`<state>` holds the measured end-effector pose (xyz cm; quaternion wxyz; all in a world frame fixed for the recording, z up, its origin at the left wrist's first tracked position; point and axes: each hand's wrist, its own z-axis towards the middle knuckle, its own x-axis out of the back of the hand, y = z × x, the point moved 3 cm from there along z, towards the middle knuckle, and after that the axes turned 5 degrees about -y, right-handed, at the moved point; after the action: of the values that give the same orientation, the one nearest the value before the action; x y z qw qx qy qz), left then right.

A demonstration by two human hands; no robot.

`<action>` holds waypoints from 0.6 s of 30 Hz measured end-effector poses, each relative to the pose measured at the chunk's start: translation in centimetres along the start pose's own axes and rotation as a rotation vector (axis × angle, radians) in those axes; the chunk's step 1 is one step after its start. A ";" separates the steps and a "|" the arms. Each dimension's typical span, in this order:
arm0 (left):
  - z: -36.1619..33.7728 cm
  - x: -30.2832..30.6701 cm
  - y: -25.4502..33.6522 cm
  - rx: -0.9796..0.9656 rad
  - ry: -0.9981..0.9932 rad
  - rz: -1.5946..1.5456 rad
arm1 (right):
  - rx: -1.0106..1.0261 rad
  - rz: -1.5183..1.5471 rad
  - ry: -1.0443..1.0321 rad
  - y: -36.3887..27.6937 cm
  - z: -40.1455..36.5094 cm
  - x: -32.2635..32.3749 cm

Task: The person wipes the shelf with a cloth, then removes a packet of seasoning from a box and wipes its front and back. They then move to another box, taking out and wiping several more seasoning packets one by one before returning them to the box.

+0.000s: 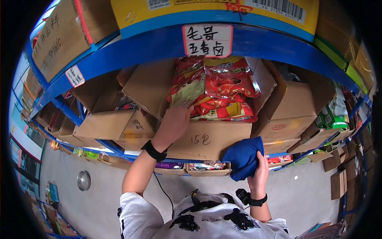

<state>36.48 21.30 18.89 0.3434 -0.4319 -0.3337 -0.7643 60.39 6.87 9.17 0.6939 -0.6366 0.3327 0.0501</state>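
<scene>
Red and yellow plastic packets (225, 85) lie stacked in an open cardboard box (199, 140) on a blue shelf. My left hand (176, 121) reaches over the box's front left edge, its fingers closed at the lower left of the packets; what they pinch, if anything, is too small to make out. A dark blue cloth (243, 158) hangs in front of the box's lower right corner. Around the cloth's right side my right hand (260, 172) is closed, with the thumb and fingers partly in view.
A blue shelf beam (151, 44) with paper labels crosses above the packets. Open cardboard boxes (284, 105) stand on both sides. More boxes line a lower level. A round metal bowl (83, 180) sits on the grey floor at the left. A black cable hangs near my left arm.
</scene>
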 end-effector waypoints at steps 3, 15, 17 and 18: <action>-0.1 2.1 -0.7 0.219 0.024 -0.019 | -0.126 0.164 -0.068 0.6 0.3 0.1; -8.9 3.8 8.1 -0.378 0.009 -0.727 | -0.188 0.523 -0.593 0.8 -2.3 -4.6; -9.7 1.6 10.7 -0.485 -0.010 -0.887 | -0.013 0.556 -0.804 1.0 -3.0 -5.6; -10.0 0.7 11.6 -0.469 -0.032 -1.086 | -0.008 0.559 -0.853 1.5 -3.6 -5.9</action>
<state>41.30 6.80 17.90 -0.2064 -0.2752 -0.3344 -0.8774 53.68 5.95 11.14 0.7257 -0.4489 0.1770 0.4904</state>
